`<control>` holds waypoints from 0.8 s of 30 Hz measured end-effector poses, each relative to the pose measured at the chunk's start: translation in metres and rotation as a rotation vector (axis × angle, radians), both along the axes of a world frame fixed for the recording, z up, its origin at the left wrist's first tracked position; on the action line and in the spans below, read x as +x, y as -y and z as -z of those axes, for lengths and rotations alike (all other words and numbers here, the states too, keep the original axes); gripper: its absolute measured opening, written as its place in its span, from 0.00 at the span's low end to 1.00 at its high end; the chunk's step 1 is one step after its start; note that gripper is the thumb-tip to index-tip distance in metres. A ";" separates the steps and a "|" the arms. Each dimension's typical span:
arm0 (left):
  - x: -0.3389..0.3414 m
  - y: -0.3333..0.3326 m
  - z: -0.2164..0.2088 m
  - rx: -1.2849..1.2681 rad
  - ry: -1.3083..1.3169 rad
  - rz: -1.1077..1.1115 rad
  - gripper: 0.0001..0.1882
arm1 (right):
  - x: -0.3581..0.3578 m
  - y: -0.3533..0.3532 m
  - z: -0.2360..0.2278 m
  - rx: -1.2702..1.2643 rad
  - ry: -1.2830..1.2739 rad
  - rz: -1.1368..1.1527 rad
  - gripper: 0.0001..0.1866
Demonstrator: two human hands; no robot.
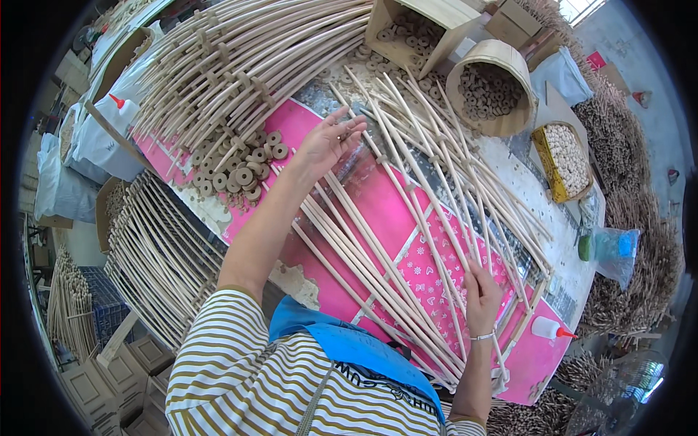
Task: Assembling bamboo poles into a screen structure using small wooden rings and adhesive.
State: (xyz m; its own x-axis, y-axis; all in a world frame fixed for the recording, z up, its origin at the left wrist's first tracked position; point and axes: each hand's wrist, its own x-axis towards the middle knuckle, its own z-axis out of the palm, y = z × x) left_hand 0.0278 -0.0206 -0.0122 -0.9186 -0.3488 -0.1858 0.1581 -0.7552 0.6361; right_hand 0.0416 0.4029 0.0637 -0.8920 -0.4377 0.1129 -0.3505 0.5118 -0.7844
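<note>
1. Pale wooden rods point(407, 218) are lying fanned across a pink table point(305, 123) in the head view, their far ends spreading toward the top and their near ends gathering toward the person's lower right.
2. The left hand point(329, 139) is reaching out over the upper part of the fan, its fingers point(349, 129) spread loosely and resting on the rods; whether it is gripping one cannot be told.
3. The right hand point(481, 294) is sitting at the near end of the fan, its fingers pressed together around one or two rods, a thin bracelet on the wrist.
4. A heap of small wooden rings point(236, 171) is lying on the table just left of the left hand.
5. Curved rod frames point(240, 58) are arching over the table's far left side, and more are stacked below the table on the left.
6. A square wooden box point(414, 33) and a round wooden tub point(488, 87), both holding rings, are standing beyond the rods; a yellow basket point(561, 161) of pale pieces is sitting to the right.
7. A glue bottle with a red tip point(551, 329) is lying near the right hand at the table's corner.
8. The person's striped sleeve and blue apron point(342, 349) are covering the table's near edge.
</note>
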 end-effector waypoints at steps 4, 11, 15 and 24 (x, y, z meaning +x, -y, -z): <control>0.005 0.004 -0.012 -0.023 -0.034 0.008 0.28 | 0.011 -0.007 0.011 0.045 0.099 -0.030 0.13; 0.004 -0.008 -0.017 -0.064 -0.064 0.073 0.33 | 0.011 -0.004 0.025 0.069 0.073 -0.068 0.12; 0.001 -0.023 -0.025 -0.104 -0.090 0.114 0.48 | 0.011 0.007 0.025 0.044 0.072 -0.052 0.12; 0.011 -0.145 -0.031 -0.179 0.016 0.412 0.52 | -0.026 0.061 0.018 0.085 -0.063 0.021 0.13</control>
State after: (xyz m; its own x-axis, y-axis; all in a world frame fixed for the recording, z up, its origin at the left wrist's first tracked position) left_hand 0.0384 0.1246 0.0187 -0.9851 0.0175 -0.1713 -0.1438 -0.6310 0.7623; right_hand 0.0154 0.3422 0.0459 -0.8934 -0.4293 0.1325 -0.3863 0.5834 -0.7144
